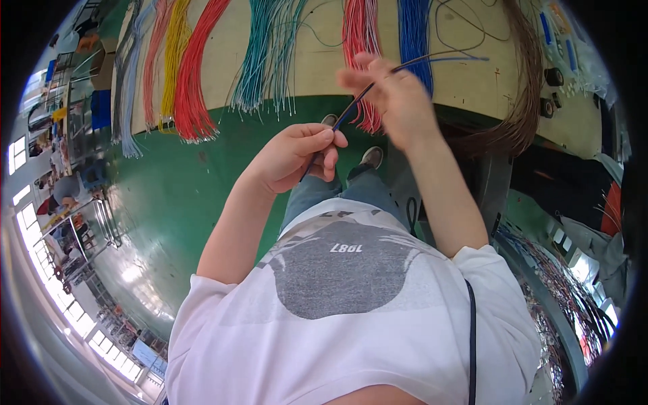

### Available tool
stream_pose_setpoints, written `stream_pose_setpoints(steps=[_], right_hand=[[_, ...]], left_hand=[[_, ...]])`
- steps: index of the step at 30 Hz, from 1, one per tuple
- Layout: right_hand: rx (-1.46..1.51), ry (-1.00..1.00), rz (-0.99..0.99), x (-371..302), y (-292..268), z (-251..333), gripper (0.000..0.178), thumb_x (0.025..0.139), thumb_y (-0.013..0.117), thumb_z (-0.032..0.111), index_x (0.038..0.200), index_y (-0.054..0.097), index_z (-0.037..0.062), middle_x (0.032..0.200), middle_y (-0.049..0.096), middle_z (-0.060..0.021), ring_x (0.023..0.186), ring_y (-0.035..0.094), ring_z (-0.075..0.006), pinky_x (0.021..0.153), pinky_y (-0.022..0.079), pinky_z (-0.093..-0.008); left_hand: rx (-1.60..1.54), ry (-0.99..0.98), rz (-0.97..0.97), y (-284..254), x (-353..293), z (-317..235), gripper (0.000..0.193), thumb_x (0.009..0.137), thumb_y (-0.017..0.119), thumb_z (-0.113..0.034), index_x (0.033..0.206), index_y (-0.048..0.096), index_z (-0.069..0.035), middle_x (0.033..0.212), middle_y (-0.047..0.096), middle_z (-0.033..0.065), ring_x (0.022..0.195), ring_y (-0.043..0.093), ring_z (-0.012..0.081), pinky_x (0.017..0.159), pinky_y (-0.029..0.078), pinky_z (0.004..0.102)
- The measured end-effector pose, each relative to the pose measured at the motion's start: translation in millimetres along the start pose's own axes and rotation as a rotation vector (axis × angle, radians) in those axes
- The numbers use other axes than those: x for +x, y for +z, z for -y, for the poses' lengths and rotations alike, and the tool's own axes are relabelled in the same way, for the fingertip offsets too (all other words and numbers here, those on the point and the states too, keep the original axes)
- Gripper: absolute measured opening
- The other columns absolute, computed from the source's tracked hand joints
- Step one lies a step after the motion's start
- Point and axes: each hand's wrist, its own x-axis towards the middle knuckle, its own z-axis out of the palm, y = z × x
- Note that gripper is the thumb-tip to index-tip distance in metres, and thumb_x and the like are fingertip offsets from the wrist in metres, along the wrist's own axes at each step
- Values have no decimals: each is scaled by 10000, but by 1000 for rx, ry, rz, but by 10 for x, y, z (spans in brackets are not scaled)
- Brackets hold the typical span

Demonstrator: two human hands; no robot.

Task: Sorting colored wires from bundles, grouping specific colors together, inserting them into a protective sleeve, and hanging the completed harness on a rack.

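My left hand (307, 154) pinches a brown wire and a blue wire (347, 113) between thumb and fingertips, and their short ends stick out below the hand. From this pinch the wires run up and right to my right hand (398, 98), where they bend and pass among the fingers. Beyond it the brown wire (442, 52) curves back over the table, and a blue end (466, 59) points right. Motion smears the right fingers, so their grip on the wires is unclear. Both hands are in the air by the table's near edge.
Bundles of wire hang over the table (324, 27): yellow (175, 61), red (196, 88), green (260, 54), another red (368, 115), blue (415, 47) and brown (520, 101). Black tape rolls (553, 77) lie at the right. More wires (567, 290) hang beside a metal rail, lower right.
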Motion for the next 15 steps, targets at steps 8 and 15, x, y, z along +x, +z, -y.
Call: stream_pose_setpoints(steps=[8,15], right_hand=[[87,-20,-235,-60,2,-297,275,882,393,244,957,487,-3,848,598,-139,819,579,-212,764,435,-302],[13,-96,-453,-25,350,-838,219,885,396,210,925,478,11,734,580,-82,693,555,-137,646,424,-236]], left_hand=[[84,-53,17,-338,192,87,237,876,412,-234,883,520,-23,605,492,-3,539,489,105,529,407,234],[-526,-172,27,-628,561,87,311,876,379,-277,1034,488,-32,1004,500,92,934,467,187,819,362,312]])
